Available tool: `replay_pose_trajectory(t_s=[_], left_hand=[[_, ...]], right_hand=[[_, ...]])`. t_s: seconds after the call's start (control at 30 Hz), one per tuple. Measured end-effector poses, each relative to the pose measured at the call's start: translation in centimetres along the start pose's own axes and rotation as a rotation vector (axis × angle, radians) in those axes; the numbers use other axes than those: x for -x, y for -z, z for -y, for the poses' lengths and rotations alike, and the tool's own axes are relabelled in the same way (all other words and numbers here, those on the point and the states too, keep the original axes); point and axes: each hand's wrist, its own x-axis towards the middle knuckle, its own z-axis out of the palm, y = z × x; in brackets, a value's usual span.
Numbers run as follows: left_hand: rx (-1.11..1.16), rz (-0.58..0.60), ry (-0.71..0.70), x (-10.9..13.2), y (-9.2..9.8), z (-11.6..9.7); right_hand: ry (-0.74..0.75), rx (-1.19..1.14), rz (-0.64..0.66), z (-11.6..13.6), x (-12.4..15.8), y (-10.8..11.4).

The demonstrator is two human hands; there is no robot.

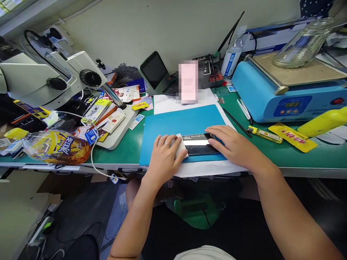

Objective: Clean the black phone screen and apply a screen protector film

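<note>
A dark phone-like device with a glossy surface lies lengthwise on a blue mat. My left hand is at its left end, pressing a folded white wipe between thumb and fingers; the wipe touches the device's left end. At the other end, my right hand has its thumb and fingers around the device, covering its right edge. White paper shows under the mat's near edge.
A blue heating machine with a glass jar on top stands right. Tweezers lie beside it. On the left are a microscope arm, a drink bottle and a white cable. A small screen stands behind.
</note>
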Motion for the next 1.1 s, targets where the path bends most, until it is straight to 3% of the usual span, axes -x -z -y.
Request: replay_pose_trajectory(t_s=[0.13,0.37,0.63,0.93,1.1], left_hand=[[-0.018,0.011,-0.013,0.0,-0.2,0.0],[-0.04,0.044,-0.013,3.0,0.9,-1.5],[-0.079,0.031,0.002,-0.5,-0.2,-1.9],[-0.101,0.057,0.017,2.5,1.0,-3.2],[-0.106,0.05,0.027,0.9,0.4,-3.1]], right_hand=[[-0.001,-0.006,-0.008,0.2,-0.1,0.0],[0.008,-0.02,-0.008,0.4,-0.1,0.2],[-0.005,-0.005,0.0,-0.1,-0.1,-0.1],[0.005,-0.013,-0.009,-0.1,0.2,-0.2],[0.014,-0.016,-0.018,-0.1,0.0,-0.3]])
